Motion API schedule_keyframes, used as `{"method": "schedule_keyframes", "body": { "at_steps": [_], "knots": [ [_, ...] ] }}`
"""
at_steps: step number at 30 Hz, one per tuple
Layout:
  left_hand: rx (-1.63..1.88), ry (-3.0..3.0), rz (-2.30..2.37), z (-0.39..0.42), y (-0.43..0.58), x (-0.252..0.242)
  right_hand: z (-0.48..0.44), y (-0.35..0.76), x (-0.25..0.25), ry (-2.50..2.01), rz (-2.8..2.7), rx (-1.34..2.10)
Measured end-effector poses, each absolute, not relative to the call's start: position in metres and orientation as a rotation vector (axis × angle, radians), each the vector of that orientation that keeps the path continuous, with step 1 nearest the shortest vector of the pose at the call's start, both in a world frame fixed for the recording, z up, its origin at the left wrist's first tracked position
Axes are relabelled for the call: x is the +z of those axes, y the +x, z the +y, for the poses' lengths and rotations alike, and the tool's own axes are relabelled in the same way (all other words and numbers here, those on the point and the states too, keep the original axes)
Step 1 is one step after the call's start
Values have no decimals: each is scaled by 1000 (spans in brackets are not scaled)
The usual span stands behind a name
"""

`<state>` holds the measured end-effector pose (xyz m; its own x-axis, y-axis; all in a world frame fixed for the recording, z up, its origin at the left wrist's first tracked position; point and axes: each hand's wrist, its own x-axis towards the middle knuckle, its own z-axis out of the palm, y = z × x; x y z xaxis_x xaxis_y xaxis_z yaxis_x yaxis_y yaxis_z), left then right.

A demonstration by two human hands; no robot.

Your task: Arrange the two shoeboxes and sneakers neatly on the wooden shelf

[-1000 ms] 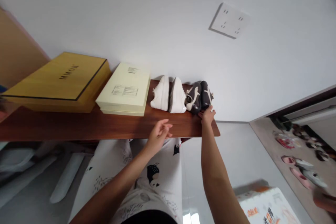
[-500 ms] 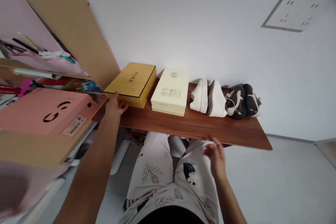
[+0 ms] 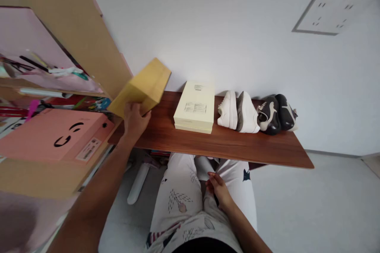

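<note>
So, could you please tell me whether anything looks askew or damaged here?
The yellow box looks askew, held tilted in the left hand, whereas the cream box lies flat on the board. The white shoes seemingly lie on their sides. No damage is visible.

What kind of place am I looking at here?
Most likely a room in someone's home: there's a shelf unit crammed with odds and ends, a socket plate on the plain wall, and the person wears casual, cartoon-printed trousers.
</note>
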<state>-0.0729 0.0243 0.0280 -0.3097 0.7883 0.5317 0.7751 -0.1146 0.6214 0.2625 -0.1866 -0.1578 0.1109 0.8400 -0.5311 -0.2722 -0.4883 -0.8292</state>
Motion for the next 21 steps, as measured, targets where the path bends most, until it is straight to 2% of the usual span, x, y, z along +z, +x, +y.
{"method": "schedule_keyframes", "body": {
  "at_steps": [3,8,11,21],
  "knots": [
    [810,2382,2209,20,-76,19,-186,260,-160,-1462,-565,1565],
    [448,2639,2182,15,-86,-15,-186,260,-160,-1470,-584,1589],
    [394,2723,2080,12,-88,-31,-185,259,-158,-1486,-580,1604],
    [617,2834,1944,7,-92,-40,-185,255,-162,-1496,-680,1618]
  ]
}}
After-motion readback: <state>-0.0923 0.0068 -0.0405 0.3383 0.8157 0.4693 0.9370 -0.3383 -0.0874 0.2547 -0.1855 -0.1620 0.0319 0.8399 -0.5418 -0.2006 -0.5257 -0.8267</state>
